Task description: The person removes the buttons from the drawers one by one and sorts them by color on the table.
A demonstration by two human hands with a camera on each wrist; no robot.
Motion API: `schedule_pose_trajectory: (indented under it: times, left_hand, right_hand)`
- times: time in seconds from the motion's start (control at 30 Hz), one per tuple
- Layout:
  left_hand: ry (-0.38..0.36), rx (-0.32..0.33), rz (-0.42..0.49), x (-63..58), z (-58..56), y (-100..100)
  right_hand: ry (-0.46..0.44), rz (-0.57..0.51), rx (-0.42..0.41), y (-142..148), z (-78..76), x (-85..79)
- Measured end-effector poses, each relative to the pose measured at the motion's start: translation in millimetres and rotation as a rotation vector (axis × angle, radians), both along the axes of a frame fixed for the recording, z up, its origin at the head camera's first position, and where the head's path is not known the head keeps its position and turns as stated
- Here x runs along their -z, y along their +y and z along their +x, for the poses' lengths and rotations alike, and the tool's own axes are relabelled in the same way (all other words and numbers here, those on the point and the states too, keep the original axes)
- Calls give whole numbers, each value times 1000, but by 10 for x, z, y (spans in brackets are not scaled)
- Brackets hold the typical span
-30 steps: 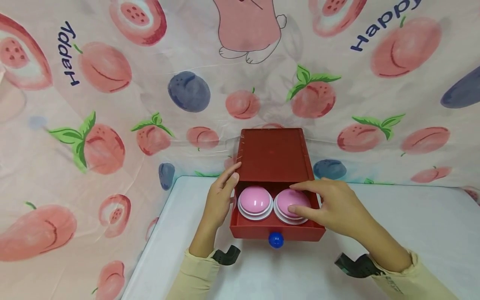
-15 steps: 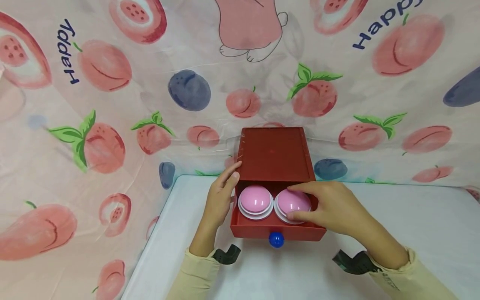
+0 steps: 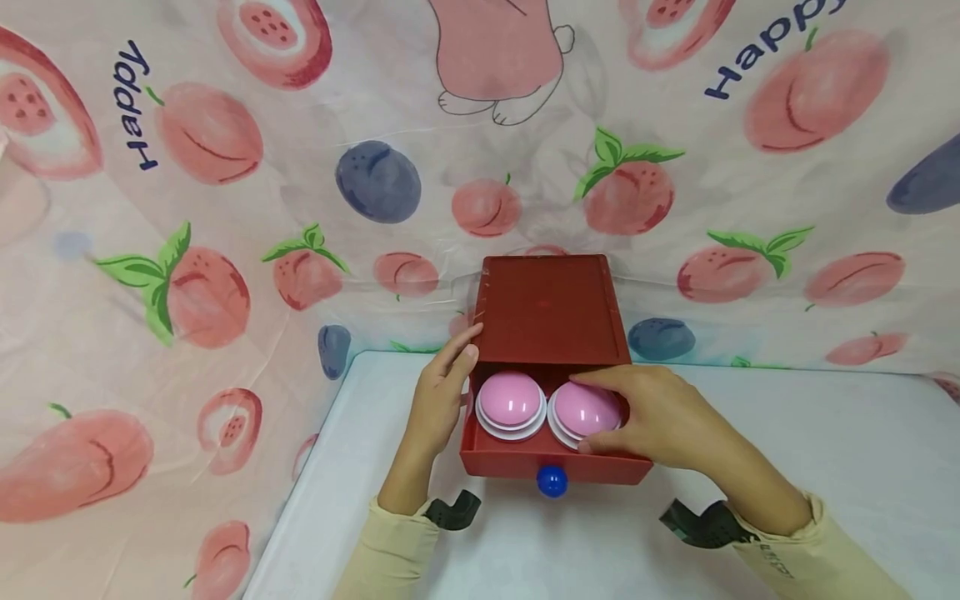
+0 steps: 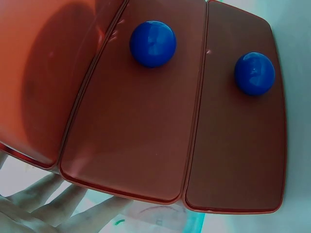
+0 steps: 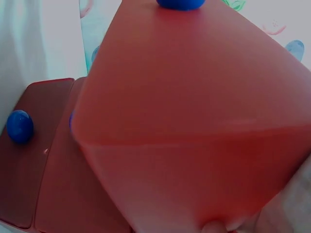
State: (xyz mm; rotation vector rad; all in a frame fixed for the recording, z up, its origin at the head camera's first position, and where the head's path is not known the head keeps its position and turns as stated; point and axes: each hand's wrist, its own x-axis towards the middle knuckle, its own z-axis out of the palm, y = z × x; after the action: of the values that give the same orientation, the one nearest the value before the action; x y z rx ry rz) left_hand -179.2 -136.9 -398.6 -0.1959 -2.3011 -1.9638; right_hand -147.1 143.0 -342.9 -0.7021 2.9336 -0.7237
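Observation:
A red-brown chest of drawers (image 3: pixel 551 312) stands with its top drawer (image 3: pixel 517 465) pulled out. Two round things with pink domes on white bases lie side by side in that drawer, the left pink-domed one (image 3: pixel 510 400) and the right pink-domed one (image 3: pixel 587 408). My right hand (image 3: pixel 667 412) grips the right one across its width, index fingertip at the back and thumb at the front of the base. Against the chest's left side rests my left hand (image 3: pixel 438 392), fingers extended; in the left wrist view its fingers (image 4: pixel 73 204) lie along the chest's side.
A blue knob (image 3: pixel 552 481) sticks out of the pulled drawer's front. Two lower drawers, with a blue knob (image 4: pixel 153 43) and another blue knob (image 4: pixel 254 73), are closed. The white table (image 3: pixel 787 433) meets a fruit-printed cloth (image 3: pixel 420 317) behind the chest.
My right thumb has slid from the top of the right dome down to the front of its base, and the index finger has shifted slightly left. The left hand stays put.

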Motion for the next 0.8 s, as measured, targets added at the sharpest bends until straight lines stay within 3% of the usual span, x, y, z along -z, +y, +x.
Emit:
schedule_pose_trajectory:
  times: [0.4, 0.8]
  left_hand:
    - [-9, 5, 4, 1, 5, 6]
    - [8, 0, 3, 4, 6, 2]
  right_hand:
    - [19, 18, 10, -13, 33, -35]
    - [171, 41, 4, -11, 59, -49]
